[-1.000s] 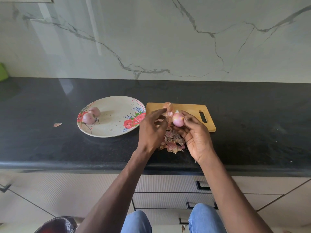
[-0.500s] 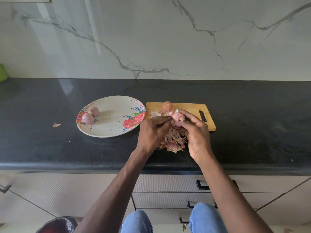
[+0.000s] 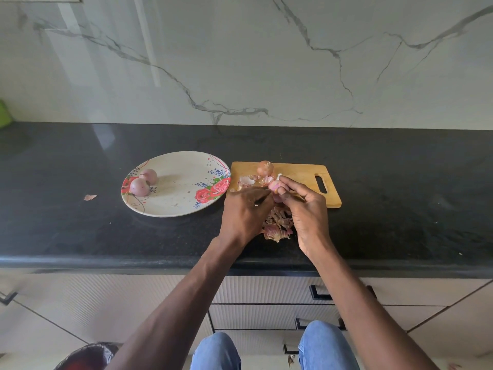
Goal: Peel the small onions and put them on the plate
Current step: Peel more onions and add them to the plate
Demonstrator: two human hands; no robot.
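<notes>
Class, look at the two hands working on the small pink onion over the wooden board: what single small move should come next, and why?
Probably pull the last skin off: the right hand holds the small pink onion and the left hand pinches at it, while two peeled onions already lie on the floral plate.

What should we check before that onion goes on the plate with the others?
1. Onion held firmly: ok. The right hand grips the onion, and the left hand fingers touch it.
2. Onion fully peeled: cannot tell; fingers hide most of it.
3. Room on the plate: ok. Only two peeled onions sit at its left side.
4. Plate close by: ok, right beside the cutting board.
5. Peels out of the way: ok. The peel pile lies on the counter, off the plate.
6. More to peel: not ok. One unpeeled onion waits on the board.
</notes>
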